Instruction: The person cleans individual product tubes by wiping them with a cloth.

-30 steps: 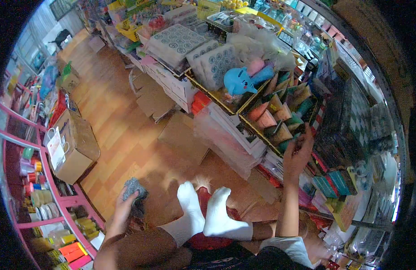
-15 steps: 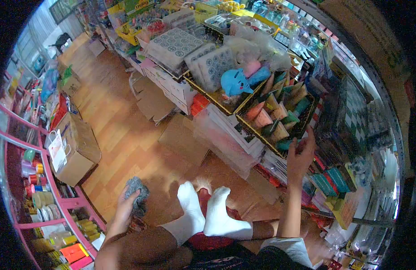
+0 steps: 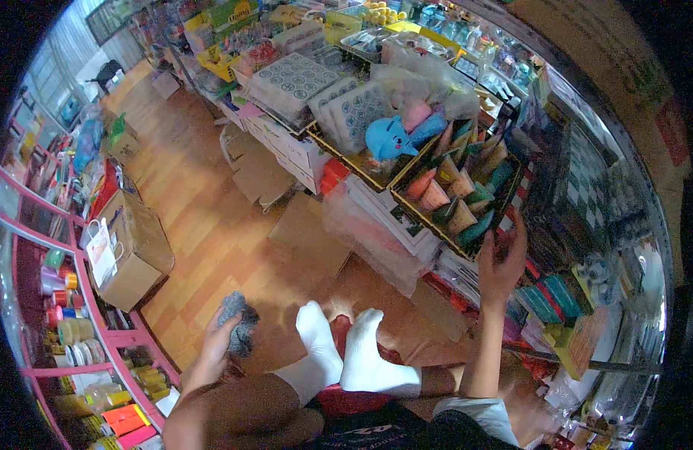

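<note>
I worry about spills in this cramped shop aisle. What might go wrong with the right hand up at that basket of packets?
The right hand is at the edge of a basket crammed with packets; a careless pull might drop some on the floor. The left hand grips a grey cloth, so it probably couldn't catch them.

Wooden floor (image 3: 204, 217) runs up the aisle, with flattened cardboard sheets (image 3: 309, 232) lying right on the boards beside the stand (image 3: 294, 150). A brown cardboard box (image 3: 136, 251) sits on the floor against the pink shelf (image 3: 88, 334), which carries jars (image 3: 61, 281) and tape rolls (image 3: 80, 352). Up on the stand: a black basket (image 3: 425, 219) packed with coloured cones (image 3: 435, 196), and a blue plush (image 3: 387, 139) beside it.
</note>
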The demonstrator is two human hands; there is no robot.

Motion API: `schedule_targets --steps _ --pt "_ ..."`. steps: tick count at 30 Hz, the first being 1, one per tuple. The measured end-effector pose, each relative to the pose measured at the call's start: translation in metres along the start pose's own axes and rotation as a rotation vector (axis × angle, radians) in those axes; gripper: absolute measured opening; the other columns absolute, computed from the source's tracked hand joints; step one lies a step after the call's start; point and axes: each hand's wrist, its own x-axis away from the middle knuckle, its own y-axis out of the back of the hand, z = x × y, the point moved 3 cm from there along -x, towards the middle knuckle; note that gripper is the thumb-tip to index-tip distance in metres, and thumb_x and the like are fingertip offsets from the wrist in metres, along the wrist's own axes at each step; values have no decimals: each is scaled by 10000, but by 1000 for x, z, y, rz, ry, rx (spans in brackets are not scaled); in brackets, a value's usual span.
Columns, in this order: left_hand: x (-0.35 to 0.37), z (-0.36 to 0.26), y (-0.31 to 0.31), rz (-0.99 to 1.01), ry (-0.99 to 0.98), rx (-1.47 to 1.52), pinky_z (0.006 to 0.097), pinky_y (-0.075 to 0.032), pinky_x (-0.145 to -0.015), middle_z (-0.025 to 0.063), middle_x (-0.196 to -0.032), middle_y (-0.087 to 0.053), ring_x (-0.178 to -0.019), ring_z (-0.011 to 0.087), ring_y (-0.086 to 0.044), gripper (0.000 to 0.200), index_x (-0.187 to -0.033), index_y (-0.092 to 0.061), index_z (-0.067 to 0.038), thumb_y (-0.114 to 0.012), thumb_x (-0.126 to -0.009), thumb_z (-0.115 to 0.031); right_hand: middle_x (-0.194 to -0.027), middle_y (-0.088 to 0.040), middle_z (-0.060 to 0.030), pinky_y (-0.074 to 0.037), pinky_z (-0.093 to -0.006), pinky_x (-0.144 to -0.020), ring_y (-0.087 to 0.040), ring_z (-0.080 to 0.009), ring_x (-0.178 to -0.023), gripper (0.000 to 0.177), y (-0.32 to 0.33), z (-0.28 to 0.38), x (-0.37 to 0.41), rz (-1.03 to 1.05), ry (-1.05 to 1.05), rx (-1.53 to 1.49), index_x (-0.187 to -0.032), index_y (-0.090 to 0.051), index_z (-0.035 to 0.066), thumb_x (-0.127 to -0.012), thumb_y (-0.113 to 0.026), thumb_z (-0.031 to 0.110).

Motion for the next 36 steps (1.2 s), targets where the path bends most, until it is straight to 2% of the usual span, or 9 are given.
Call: schedule_targets --steps 2,6,8,14,22,28,30,32,36 --pt "0 4 -3 27 3 -6 271 -477 -602 84 -947 -551 -737 173 -568 367 -1125 -423 -17 -538 -783 -83 -673 -427 -4 -357 -215 -553 -397 -94 -569 447 10 8 7 -135 198 35 -1158 -436 60 -731 -567 38" --pt "-2 4 -18 51 33 16 248 -463 -541 75 -933 -556 -695 156 -560 322 -1085 -451 -36 -512 -812 -195 -700 -467 -21 -384 -235 -565 -438 -100 -598 417 19 7 33 -2 144 -37 -1149 -446 47 -748 -560 53" --pt "4 -4 -28 59 36 -19 244 -457 -516 74 -903 -566 -657 149 -555 327 -1060 -467 -43 -493 -830 -274 -907 -548 -145 -429 -316 -675 -533 -243 -720 396 26 18 50 117 63 -105 -1115 -480 40 -742 -564 144" --pt "30 -27 -51 246 55 124 255 -428 -449 79 -741 -575 -518 133 -503 613 -994 -499 -54 -289 -802 -597 -841 -543 -129 -431 -337 -606 -528 -278 -661 274 48 40 99 367 39 -156 -1012 -526 75 -767 -546 197" --pt "66 -70 -67 327 -177 143 275 -453 -485 85 -794 -563 -565 162 -522 409 -1110 -435 -64 -356 -847 -367 -900 -577 -163 -440 -375 -681 -556 -316 -791 285 80 8 123 447 -19 -4 -962 -552 63 -774 -522 275" --pt "38 -93 -143 378 -402 -383 260 -457 -477 96 -857 -563 -573 137 -542 403 -1169 -376 -49 -513 -798 -127 -703 -572 -51 -432 -248 -561 -518 -93 -637 237 84 -78 163 399 -174 -99 -962 -557 3 -795 -546 171" --pt "46 -91 -169 414 -430 -451 250 -455 -472 103 -873 -563 -571 128 -545 422 -1161 -374 -42 -543 -777 -85 -843 -611 -129 -443 -296 -656 -585 -218 -716 257 78 -99 177 362 -351 -243 -954 -572 24 -770 -562 204" --pt "62 -73 -186 478 -435 -428 240 -455 -473 106 -836 -575 -561 118 -545 376 -1099 -416 -24 -573 -763 -88 -855 -612 -100 -416 -272 -746 -556 -160 -813 200 75 -84 190 380 -619 -384 -928 -583 11 -778 -555 140" --pt "68 -47 -193 631 -112 -434 237 -456 -501 66 -763 -584 -565 101 -541 211 -919 -517 -1 -595 -754 -106 -888 -606 -111 -394 -268 -787 -545 -163 -848 189 45 -85 216 248 -576 -499 -911 -590 -3 -778 -546 125"
